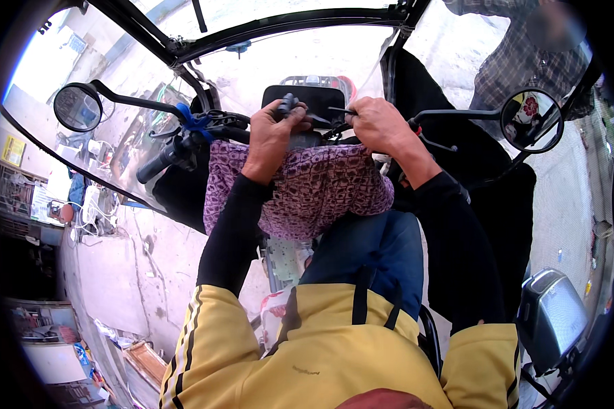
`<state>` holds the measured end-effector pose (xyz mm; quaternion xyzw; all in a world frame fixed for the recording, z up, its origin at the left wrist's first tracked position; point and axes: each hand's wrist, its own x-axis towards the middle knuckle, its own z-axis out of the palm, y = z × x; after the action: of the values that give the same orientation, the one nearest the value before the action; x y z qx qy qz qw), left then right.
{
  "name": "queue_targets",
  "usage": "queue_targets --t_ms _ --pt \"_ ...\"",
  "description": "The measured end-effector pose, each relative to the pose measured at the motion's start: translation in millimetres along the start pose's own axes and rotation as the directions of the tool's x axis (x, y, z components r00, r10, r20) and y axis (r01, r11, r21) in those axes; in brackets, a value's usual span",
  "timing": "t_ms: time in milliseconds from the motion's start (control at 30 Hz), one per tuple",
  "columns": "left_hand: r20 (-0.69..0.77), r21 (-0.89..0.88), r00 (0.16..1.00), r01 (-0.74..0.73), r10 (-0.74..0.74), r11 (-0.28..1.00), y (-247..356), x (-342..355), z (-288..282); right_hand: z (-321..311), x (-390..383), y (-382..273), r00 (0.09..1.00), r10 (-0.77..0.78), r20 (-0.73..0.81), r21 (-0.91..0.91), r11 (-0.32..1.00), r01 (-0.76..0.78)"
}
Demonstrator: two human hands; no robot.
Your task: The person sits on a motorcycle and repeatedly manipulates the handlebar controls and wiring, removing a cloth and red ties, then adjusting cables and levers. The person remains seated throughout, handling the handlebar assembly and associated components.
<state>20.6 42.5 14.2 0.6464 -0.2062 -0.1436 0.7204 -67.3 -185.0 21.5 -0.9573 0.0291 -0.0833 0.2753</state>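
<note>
My left hand (274,133) is closed on a small dark grey lumpy piece (289,103), whose exact kind I cannot make out. A pale pointed tip shows beside its fingertips. To the right, my right hand (383,124) pinches a thin dark rod (339,110), which points left toward the other hand; the two hands are a short way apart. Behind them is a dark, flat dash panel (305,93) at the middle of the handlebar. Below hangs a purple patterned cloth bag (286,194), with both wrists near its top edge.
The left handlebar grip (158,165) has blue ties near it. Round mirrors stand at left (78,108) and right (532,121). A black frame (293,25) holds a clear windscreen. A person in a checked shirt (525,61) is at the far right. A lamp (554,319) sits lower right.
</note>
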Motion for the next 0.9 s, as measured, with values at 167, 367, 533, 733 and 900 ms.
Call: queue_targets --t_ms 167,367,533,733,900 --pt "-0.051 -0.319 0.998 -0.036 0.021 0.947 1 -3 -17 -1 3 0 0.996 -0.051 -0.071 -0.098 0.994 0.044" --pt "0.303 0.262 0.952 -0.041 -0.042 0.964 2 -3 -2 -11 4 -15 0.994 0.092 0.063 -0.016 0.996 -0.091" --pt "0.392 0.576 0.91 -0.127 -0.137 0.808 -6 12 9 -2 4 -7 0.992 0.123 0.006 0.003 0.992 -0.123" --pt "0.447 0.708 0.889 -0.285 -0.098 0.647 0 24 28 -6 2 -14 0.971 0.236 0.028 0.09 0.967 -0.237" --pt "0.494 0.566 0.869 -0.338 0.018 0.752 -13 28 35 -13 -2 -24 0.964 0.263 0.026 0.12 0.957 -0.265"
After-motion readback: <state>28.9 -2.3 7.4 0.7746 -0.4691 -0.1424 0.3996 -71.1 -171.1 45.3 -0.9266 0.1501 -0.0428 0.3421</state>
